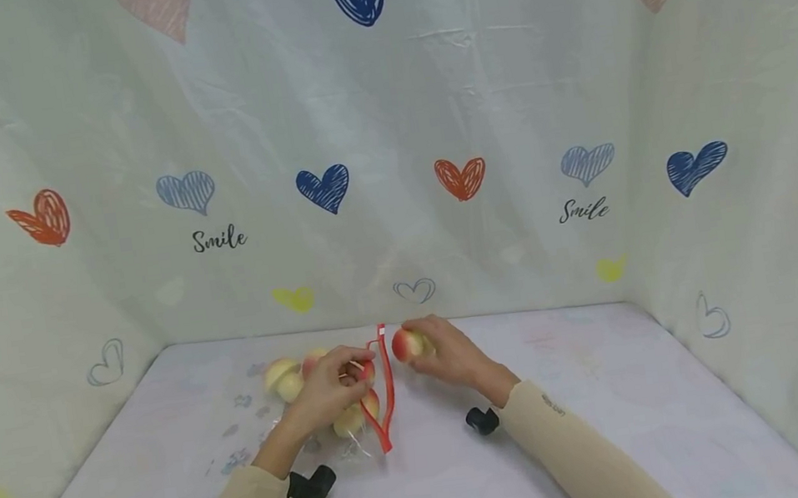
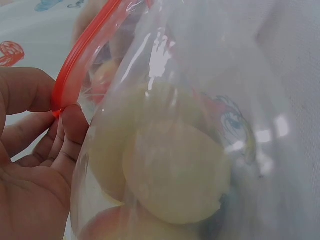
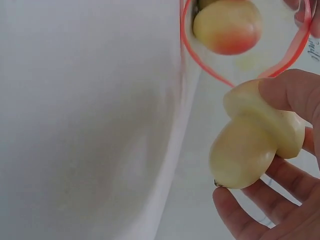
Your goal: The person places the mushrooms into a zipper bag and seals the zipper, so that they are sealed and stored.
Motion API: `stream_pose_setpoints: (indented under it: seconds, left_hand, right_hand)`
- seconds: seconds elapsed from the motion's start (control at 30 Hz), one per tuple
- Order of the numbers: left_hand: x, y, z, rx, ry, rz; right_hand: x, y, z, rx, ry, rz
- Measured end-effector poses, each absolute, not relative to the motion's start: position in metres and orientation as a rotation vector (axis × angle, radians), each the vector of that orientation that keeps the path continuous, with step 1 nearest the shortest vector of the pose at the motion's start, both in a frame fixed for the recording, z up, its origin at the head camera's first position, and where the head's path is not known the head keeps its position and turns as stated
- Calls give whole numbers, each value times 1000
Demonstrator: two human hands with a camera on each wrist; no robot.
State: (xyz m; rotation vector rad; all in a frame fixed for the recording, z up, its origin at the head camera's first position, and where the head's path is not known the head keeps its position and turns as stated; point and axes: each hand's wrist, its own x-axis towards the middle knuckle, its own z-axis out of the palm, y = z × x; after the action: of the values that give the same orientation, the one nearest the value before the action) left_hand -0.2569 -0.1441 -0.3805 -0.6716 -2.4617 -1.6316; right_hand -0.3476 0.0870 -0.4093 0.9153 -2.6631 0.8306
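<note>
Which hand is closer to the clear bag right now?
Left. The left hand pinches the red rim of the clear bag; the right hand is to the right of its opening, holding a fruit.

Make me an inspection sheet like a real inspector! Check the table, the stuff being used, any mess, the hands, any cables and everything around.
Surface: pale table with faint coloured patches.
Job's things: clear bag with a red rim, mouth open, several peach-like fruits inside; another peach-like item outside it, perhaps more than one piece.
Clutter: nothing seen.
Hands: left hand pinches the bag's rim; right hand holds the outside item beside the bag. A black device shows at each wrist.
Cables: nothing seen.
Surroundings: pale curtain printed with hearts and "Smile".
</note>
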Motion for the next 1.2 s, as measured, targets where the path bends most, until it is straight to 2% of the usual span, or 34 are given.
stream_pose_setpoints:
  seconds: [0.23,0.53,0.77,1.03,1.2]
  left_hand:
    - [-251,-143,-373,-681,-2463,-1623]
    - [-272,-148,-398,-673,-2444,-1595]
    - [-276,-150,-405,-698,-2430,-1610]
    - [-274,-150,-403,-692,-2437,-1597]
    - [-261,-145,-387,-684,-2454,-1579]
  right_hand:
    - [-337,84,-412,951,-2667,822]
    - [-330,86,-414,1002,-2620,810]
    - [-326,88,-417,999,-2638,852]
    - [-324,86,-420,1096,-2559,873]
    - [-320,84,-420,1118,-2580,909]
